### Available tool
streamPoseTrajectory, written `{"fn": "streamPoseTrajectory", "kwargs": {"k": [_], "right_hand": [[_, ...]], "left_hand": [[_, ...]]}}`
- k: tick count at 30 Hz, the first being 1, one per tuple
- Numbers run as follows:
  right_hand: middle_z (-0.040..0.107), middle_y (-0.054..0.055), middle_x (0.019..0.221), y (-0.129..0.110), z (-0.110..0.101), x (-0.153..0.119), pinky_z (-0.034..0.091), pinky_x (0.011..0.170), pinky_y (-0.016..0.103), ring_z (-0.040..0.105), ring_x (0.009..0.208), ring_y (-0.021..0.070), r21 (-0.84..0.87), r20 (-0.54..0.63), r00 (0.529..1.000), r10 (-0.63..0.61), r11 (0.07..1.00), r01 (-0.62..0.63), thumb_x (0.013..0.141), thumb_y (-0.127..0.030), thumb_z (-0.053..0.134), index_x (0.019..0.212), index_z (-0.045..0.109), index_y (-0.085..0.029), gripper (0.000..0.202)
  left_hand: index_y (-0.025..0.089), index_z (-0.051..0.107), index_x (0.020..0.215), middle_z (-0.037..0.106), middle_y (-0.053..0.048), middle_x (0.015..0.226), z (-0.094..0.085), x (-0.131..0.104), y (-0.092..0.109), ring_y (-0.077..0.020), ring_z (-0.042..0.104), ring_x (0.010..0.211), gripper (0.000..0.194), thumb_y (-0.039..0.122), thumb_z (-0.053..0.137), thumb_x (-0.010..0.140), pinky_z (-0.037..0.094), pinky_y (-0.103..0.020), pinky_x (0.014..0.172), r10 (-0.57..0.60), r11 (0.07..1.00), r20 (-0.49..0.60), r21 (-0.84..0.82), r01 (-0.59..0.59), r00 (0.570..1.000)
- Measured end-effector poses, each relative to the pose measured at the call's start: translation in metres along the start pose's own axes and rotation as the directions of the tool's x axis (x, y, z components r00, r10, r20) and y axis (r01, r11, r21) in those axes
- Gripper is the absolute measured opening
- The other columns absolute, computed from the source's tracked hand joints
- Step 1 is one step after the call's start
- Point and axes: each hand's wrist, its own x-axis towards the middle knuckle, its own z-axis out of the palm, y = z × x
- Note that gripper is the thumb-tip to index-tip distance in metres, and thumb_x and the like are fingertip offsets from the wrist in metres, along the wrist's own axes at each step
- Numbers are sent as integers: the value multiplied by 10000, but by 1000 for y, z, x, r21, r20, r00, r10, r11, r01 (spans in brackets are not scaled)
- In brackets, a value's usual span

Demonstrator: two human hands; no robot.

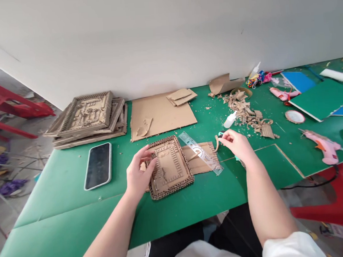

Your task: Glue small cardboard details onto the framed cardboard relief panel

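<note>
At the centre, the left hand (pixel 137 174), fingers loosely parted, touches a cardboard tray (pixel 189 170) lined with corrugated strips (pixel 175 157), while the right hand (pixel 236 145) pinches a curled strip (pixel 217 143), fingertips together. Just right of the tray, a ruler (pixel 201 154) crosses corrugated cardboard (pixel 194 165); farther out lie a phone (pixel 97 166) at left and scraps (pixel 242 108) at upper right.

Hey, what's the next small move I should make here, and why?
I'd probably bring the curled cardboard strip over to the shallow cardboard tray. The strip is at your right hand's fingertips, your left hand is at the tray's edge, and small ridged pieces line its inside.
</note>
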Motion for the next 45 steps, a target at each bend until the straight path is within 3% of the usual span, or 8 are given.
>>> {"fn": "streamPoseTrajectory", "kwargs": {"k": [4, 8, 12, 16, 29, 36, 41, 45], "right_hand": [[632, -3, 610, 8, 3, 0, 420, 607, 271, 577, 577, 151, 36, -16, 1000, 22, 999, -22, 766, -455, 582, 697, 579, -217, 247], [661, 29, 740, 21, 1, 6, 474, 670, 307, 619, 684, 176, 89, -185, 979, 87, 994, -71, 771, -502, 552, 839, 603, -207, 307], [659, 89, 935, 34, -4, 21, 490, 799, 385, 619, 847, 213, 109, -368, 918, 144, 988, -111, 746, -532, 547, 1093, 565, -175, 499], [643, 149, 1074, 41, -7, 41, 447, 900, 449, 602, 980, 266, 76, -392, 908, 151, 988, -131, 675, -536, 619, 1208, 517, -143, 670], [656, 183, 881, 31, -3, 73, 458, 819, 477, 616, 907, 342, -56, -294, 941, 165, 980, -190, 670, -389, 661, 853, 590, -130, 325], [665, 50, 936, -20, 15, 49, 537, 699, 354, 642, 797, 199, 175, -124, 990, -71, 980, 92, 834, -470, 509, 1242, 450, -208, 489], [672, 60, 1104, -86, 17, 18, 537, 704, 359, 641, 883, 221, 137, 43, 953, -300, 947, 291, 796, -442, 611, 1174, 605, -265, 418], [709, 41, 958, -111, 25, 7, 546, 649, 325, 656, 793, 197, 330, 24, 956, -291, 905, 267, 651, -385, 766, 966, 689, -243, 354]], "left_hand": [[210, 501, 1232, 684, -75, 1082, 1, -2, 1, -130, 656, 802, 454, 298, 618, 803, 539, -336, 847, -7, 1000, 33, -2, 7, 999], [204, 499, 1231, 678, -89, 1126, 1, -3, 3, -138, 665, 829, 445, 303, 603, 810, 538, -346, 870, -20, 999, 43, -26, 21, 999], [208, 516, 1218, 676, -80, 1126, 2, -3, 2, -139, 665, 834, 418, 287, 590, 814, 539, -330, 854, -31, 999, 56, -42, 33, 998], [211, 547, 1191, 684, -68, 1091, 3, -2, -1, -144, 663, 854, 375, 266, 573, 821, 538, -323, 843, -33, 998, 74, -48, 37, 997], [203, 662, 996, 662, -63, 1043, 2, -2, 3, -183, 629, 997, 222, 262, 620, 786, 546, -303, 846, -38, 988, 115, -147, 55, 993], [178, 666, 986, 708, -58, 996, 5, -2, 13, -150, 660, 861, 280, 262, 698, 722, 555, -285, 798, -166, 935, 109, -300, 192, 980], [196, 674, 1001, 701, -45, 932, -1, 3, 0, -127, 630, 729, 254, 273, 682, 759, 543, -287, 721, -20, 994, 81, -104, 29, 996], [231, 642, 1113, 695, -31, 871, -12, 9, -12, -160, 618, 811, 360, 262, 706, 760, 533, -331, 774, 164, 975, 166, 126, -186, 972]]}}
